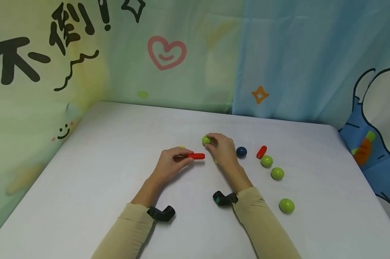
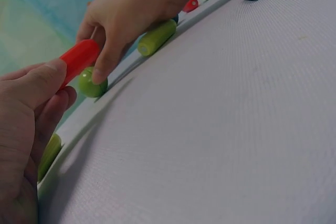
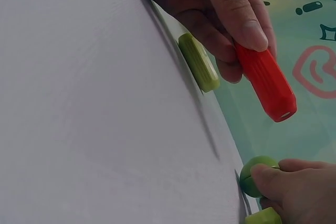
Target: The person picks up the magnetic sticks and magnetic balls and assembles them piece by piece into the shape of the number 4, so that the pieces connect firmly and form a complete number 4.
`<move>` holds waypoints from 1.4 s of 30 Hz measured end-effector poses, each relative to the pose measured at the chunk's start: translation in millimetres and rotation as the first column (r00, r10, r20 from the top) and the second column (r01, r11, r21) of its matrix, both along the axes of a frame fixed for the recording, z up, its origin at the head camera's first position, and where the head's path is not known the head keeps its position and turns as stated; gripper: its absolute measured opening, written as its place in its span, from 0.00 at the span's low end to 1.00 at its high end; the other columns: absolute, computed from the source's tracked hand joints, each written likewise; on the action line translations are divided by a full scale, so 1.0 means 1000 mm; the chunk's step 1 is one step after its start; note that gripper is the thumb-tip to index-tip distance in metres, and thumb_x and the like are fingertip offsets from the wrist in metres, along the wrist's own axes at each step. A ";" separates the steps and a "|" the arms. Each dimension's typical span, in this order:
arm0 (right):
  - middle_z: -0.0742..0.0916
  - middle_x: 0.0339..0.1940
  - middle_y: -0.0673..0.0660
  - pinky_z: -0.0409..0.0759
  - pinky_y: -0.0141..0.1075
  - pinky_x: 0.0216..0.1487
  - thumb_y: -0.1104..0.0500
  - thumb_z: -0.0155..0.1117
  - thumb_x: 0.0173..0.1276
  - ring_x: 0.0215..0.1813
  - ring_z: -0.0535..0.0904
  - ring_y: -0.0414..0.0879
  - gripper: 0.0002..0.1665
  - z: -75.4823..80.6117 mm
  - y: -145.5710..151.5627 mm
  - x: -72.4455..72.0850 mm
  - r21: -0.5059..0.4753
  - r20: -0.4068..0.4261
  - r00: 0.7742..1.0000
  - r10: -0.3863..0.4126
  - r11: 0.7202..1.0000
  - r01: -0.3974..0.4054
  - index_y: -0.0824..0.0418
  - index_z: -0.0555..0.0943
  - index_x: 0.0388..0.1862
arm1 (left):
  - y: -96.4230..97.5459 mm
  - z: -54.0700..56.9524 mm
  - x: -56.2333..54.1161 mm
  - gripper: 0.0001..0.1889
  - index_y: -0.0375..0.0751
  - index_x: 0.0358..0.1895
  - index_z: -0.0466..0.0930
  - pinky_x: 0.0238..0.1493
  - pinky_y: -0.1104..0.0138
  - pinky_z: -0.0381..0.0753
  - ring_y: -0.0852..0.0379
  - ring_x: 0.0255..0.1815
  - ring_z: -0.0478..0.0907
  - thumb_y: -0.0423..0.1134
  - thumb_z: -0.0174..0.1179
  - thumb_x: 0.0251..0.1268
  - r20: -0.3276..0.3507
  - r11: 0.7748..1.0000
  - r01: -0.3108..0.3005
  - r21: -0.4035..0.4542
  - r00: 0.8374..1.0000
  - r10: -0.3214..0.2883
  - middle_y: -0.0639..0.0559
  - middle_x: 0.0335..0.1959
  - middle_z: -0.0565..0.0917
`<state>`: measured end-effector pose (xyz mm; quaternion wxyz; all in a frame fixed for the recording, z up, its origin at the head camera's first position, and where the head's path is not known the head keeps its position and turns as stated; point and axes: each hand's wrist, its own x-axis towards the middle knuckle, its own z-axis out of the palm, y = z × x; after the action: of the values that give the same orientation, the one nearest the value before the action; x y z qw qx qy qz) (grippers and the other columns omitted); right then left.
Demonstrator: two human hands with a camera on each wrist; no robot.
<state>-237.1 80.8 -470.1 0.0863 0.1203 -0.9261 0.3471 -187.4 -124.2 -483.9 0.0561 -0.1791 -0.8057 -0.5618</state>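
My left hand [image 1: 169, 166] pinches a red ridged cylinder [image 1: 198, 156] between thumb and fingers, raised over the white table. A small hole shows in the cylinder's end in the right wrist view. My right hand [image 1: 225, 150] grips a glossy green ball [image 1: 206, 140] with thumb and fingertips, low at the tabletop. The ball is just beyond the red cylinder's free end, partly covered by the fingers. One yellow-green ridged cylinder [image 3: 198, 62] lies on the table behind the left hand. Another yellow-green cylinder [image 2: 156, 38] lies beside the right hand, mostly hidden in the head view.
Right of my right hand sit a dark blue ball [image 1: 241, 151] and a second red cylinder [image 1: 261, 152]. Several more green balls [image 1: 277, 173] trail toward the front right of the white table [image 1: 85, 180]. Printed curtains [image 1: 198, 79] hang behind the table's far edge.
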 end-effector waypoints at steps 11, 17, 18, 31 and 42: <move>0.83 0.52 0.57 0.78 0.39 0.55 0.60 0.71 0.59 0.54 0.81 0.50 0.24 0.004 0.001 0.003 -0.051 0.027 1.000 -0.013 0.999 0.014 0.59 0.80 0.55 | -0.001 -0.001 -0.001 0.11 0.42 0.42 0.87 0.40 0.71 0.82 0.59 0.37 0.82 0.33 0.69 0.53 -0.004 1.000 -0.004 0.001 1.000 0.004 0.50 0.39 0.86; 0.79 0.53 0.58 0.77 0.38 0.57 0.63 0.70 0.60 0.55 0.80 0.50 0.26 0.011 0.004 0.016 -0.137 0.044 0.999 0.014 0.991 -0.007 0.61 0.78 0.58 | -0.001 -0.001 0.000 0.11 0.43 0.42 0.87 0.40 0.70 0.82 0.59 0.37 0.81 0.34 0.69 0.53 -0.018 1.000 -0.003 -0.010 1.000 0.003 0.50 0.38 0.86; 0.78 0.53 0.59 0.77 0.38 0.57 0.63 0.69 0.60 0.55 0.79 0.49 0.26 0.012 0.006 0.020 -0.145 0.062 0.998 0.015 0.989 -0.006 0.61 0.78 0.59 | -0.001 -0.001 0.000 0.11 0.42 0.42 0.87 0.40 0.70 0.82 0.59 0.37 0.81 0.34 0.69 0.53 -0.019 1.000 -0.001 -0.010 1.000 0.001 0.50 0.38 0.86; 0.82 0.55 0.58 0.78 0.32 0.52 0.63 0.70 0.59 0.57 0.81 0.48 0.26 0.010 0.022 0.059 -0.272 0.151 0.983 0.105 0.960 -0.061 0.62 0.77 0.58 | 0.000 0.000 -0.001 0.12 0.41 0.42 0.87 0.39 0.71 0.81 0.59 0.35 0.81 0.34 0.70 0.53 0.002 1.000 0.002 -0.008 1.000 -0.002 0.48 0.38 0.86; 0.82 0.53 0.59 0.78 0.29 0.51 0.64 0.70 0.58 0.56 0.81 0.48 0.26 0.009 0.020 0.060 -0.314 0.123 0.982 0.144 0.944 -0.100 0.64 0.77 0.56 | 0.001 0.002 0.001 0.12 0.39 0.42 0.86 0.39 0.72 0.81 0.59 0.36 0.82 0.34 0.69 0.53 0.012 1.000 0.016 0.015 1.000 -0.016 0.46 0.39 0.86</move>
<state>-176.6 101.1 -461.3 0.0152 0.1373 -0.8556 0.4989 -186.7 -122.8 -481.7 0.0478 -0.1816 -0.8004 -0.5693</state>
